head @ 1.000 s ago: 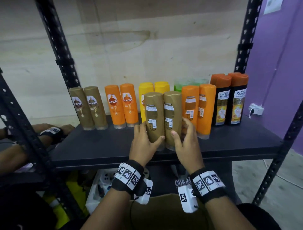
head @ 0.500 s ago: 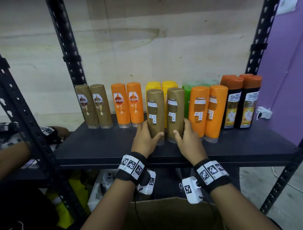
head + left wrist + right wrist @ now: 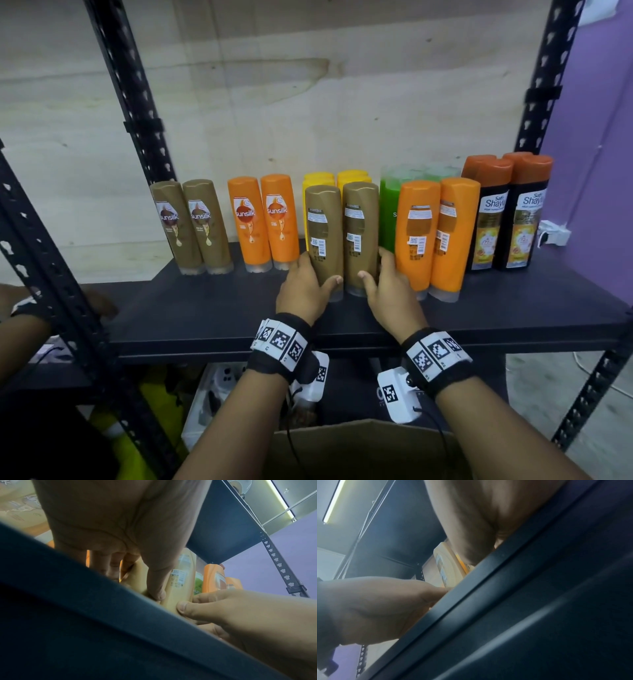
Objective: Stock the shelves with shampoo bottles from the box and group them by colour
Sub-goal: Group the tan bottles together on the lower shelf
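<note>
Two brown bottles stand side by side on the black shelf [image 3: 212, 318], back labels toward me. My left hand [image 3: 303, 293] grips the left brown bottle [image 3: 323, 236] near its base. My right hand [image 3: 388, 291] grips the right brown bottle [image 3: 360, 233] the same way. In the left wrist view my left thumb [image 3: 157, 586] lies on one brown bottle, and the right hand [image 3: 223, 608] holds the other brown bottle [image 3: 180, 582]. Two more brown bottles [image 3: 191, 226] stand at the shelf's far left. The cardboard box [image 3: 359, 448] sits below my arms.
Behind stand two orange bottles [image 3: 263, 222], yellow bottles [image 3: 337, 178], green bottles [image 3: 388, 212], two more orange bottles [image 3: 438, 236] turned backward, and two dark bottles with orange caps [image 3: 507, 219]. Black uprights [image 3: 137, 102] frame the shelf. Another person's hand [image 3: 99, 301] rests at the left.
Both hands have pushed the two brown bottles a little farther back on the shelf, still gripping them. My head view has shifted slightly, so the shelf sits more to the right.
</note>
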Demonstrator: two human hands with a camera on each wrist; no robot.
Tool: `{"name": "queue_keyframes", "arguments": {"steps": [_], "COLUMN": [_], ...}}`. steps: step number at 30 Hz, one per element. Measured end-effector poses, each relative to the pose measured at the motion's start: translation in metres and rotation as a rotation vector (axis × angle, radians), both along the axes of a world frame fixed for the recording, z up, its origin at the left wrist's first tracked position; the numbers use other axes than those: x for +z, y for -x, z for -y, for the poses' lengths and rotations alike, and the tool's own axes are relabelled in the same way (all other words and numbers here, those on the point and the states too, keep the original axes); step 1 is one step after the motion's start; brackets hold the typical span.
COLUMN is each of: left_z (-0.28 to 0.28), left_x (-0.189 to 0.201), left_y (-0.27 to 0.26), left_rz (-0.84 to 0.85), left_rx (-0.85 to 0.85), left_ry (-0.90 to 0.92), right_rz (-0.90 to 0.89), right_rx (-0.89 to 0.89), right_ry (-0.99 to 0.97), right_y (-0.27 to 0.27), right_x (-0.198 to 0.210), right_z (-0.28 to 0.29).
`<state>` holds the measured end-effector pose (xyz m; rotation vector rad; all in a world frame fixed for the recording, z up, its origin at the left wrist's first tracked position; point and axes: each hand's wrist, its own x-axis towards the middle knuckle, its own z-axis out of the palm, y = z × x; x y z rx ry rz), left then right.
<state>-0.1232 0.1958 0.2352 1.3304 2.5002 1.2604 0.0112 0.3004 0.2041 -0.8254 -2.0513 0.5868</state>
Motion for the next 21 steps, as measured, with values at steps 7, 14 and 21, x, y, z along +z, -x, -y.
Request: {"name": "queue_keyframes", "arguments": {"steps": [7,14,21], "left_z": [0.006,0.023,0.026], "left_x": [-0.003,0.006,0.016], "left_y": [-0.005,-0.02,-0.037], "left_rz": [-0.015,-0.219,-0.326], "left_rx": [-0.003,0.182,0.169], "left_ry": [0.04,0.093,-0.034], "right_rz": [0.07,0.176,0.179], "right_rx": [0.001,0.052,0.074], "right_ry": [0.021,0.052,-0.154], "right_y": [-0.01,-0.035,-0.069], "right_x": [0.003,0.013,0.031], "right_z": [0.01,0.016,0.018]}}
